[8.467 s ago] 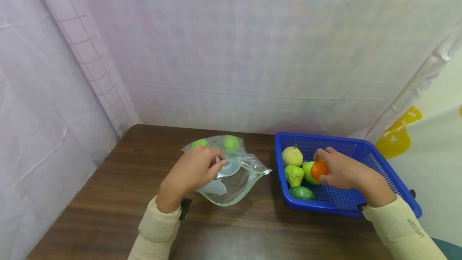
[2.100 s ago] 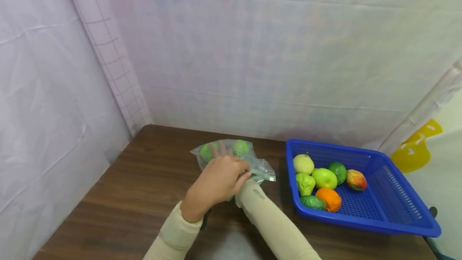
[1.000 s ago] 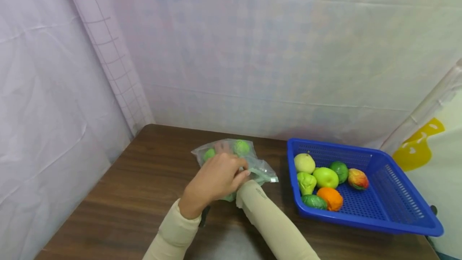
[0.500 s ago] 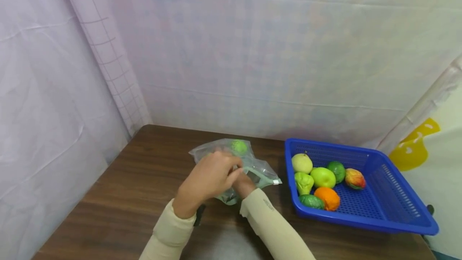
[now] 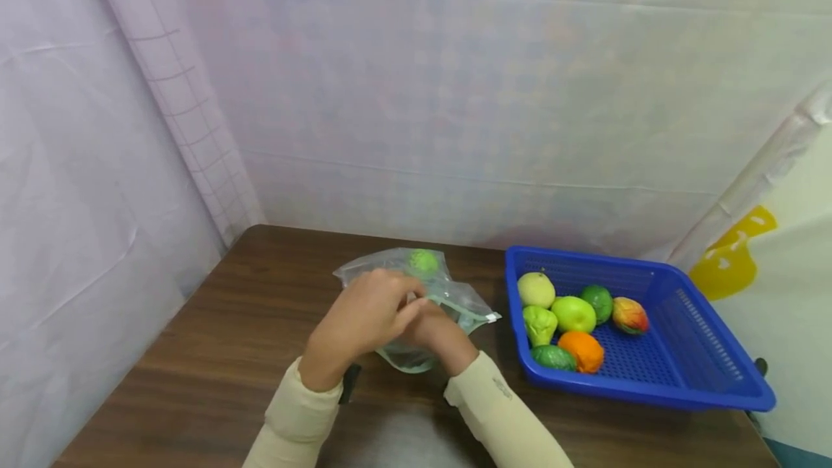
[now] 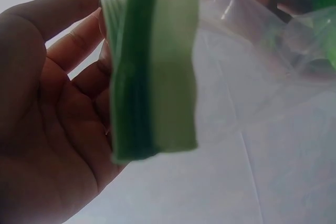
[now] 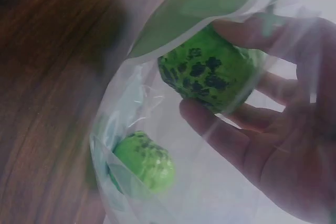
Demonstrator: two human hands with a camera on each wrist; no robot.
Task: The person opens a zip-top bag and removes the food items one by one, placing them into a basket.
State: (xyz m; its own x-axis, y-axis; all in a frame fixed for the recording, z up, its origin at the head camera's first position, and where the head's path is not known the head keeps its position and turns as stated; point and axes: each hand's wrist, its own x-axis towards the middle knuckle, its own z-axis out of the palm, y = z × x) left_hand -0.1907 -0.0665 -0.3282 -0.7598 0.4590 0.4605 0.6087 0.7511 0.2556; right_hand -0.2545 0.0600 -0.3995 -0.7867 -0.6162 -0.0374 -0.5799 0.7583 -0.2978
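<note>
A clear zip bag (image 5: 370,263) with a green edge lies on the table, its mouth toward me. My left hand (image 5: 364,313) pinches the green zip strip (image 6: 173,66) at the mouth. My right hand (image 5: 438,331) is at the mouth; in the right wrist view it grips a green bumpy fruit (image 7: 210,72) with dark blotches, seen through the film. The fingertips curl round that fruit, which my hands hide in the head view. A second green fruit (image 7: 144,163) rests deeper in the bag, at its far end in the head view.
To the right stands a blue plastic basket (image 5: 734,401) holding several fruits and vegetables, among them an orange (image 5: 581,351), a lime-green fruit (image 5: 575,314) and a red-yellow fruit (image 5: 630,315). White sheeting (image 5: 416,92) hangs behind the brown table (image 5: 214,352).
Earlier my right hand held the orange in the basket, where it now lies. Since then it has reached into the bag, grasped one green fruit and drawn it back toward the mouth.
</note>
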